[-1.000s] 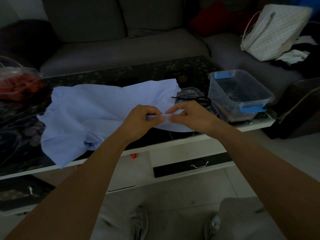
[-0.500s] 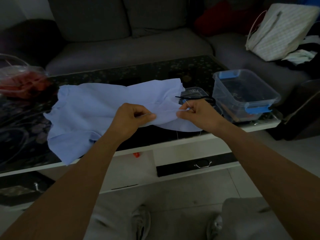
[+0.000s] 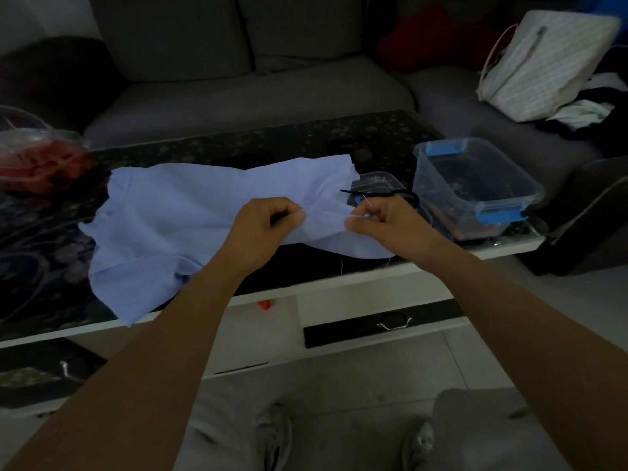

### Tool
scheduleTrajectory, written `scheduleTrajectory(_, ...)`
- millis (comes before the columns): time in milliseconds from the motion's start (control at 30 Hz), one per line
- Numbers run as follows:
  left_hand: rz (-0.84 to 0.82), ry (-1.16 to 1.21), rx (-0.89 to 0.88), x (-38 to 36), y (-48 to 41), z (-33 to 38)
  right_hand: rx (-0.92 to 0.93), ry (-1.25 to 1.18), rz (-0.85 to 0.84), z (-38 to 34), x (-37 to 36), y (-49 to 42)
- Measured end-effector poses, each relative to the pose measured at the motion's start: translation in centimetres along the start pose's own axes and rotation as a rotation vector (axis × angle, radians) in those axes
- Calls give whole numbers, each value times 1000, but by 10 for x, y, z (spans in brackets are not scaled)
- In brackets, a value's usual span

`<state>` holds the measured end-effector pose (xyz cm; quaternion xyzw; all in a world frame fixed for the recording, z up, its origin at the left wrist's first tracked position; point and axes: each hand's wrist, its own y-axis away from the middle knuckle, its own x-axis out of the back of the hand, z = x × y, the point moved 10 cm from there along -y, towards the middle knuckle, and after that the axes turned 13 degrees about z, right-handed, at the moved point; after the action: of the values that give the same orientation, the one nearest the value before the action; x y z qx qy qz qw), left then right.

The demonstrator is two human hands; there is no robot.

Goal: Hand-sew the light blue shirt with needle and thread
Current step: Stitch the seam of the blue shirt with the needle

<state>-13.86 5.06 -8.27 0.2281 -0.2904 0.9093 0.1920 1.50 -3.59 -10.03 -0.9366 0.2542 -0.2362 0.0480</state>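
Pinches shirt in left hand, draws pinched needle rightward in right hand (hands wider apart than before), likely tightening the stitch.

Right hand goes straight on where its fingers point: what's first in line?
Right hand points left: first the light blue shirt fold between the hands, then likely the left hand pinching it; depth unclear.
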Motion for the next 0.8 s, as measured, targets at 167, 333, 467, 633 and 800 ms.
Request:
scheduleTrajectory(167, -9, -48, -65, -12, 0, 6, 1, -11, 2, -2, 1, 1)
scheduleTrajectory(333, 9, 76, 80, -18, 1, 5, -3, -21, -16, -7, -1, 5)
scheduleTrajectory(467, -48, 155, 94, -25, 5, 14, 0, -41, -27, -11, -2, 7)
scheduleTrajectory(633, -39, 249, 182, -23, 7, 11, 1, -70, -53, -14, -5, 9)
scheduleTrajectory(800, -69, 279, 223, -27, 9, 11, -2, -69, -25, -13, -4, 7)
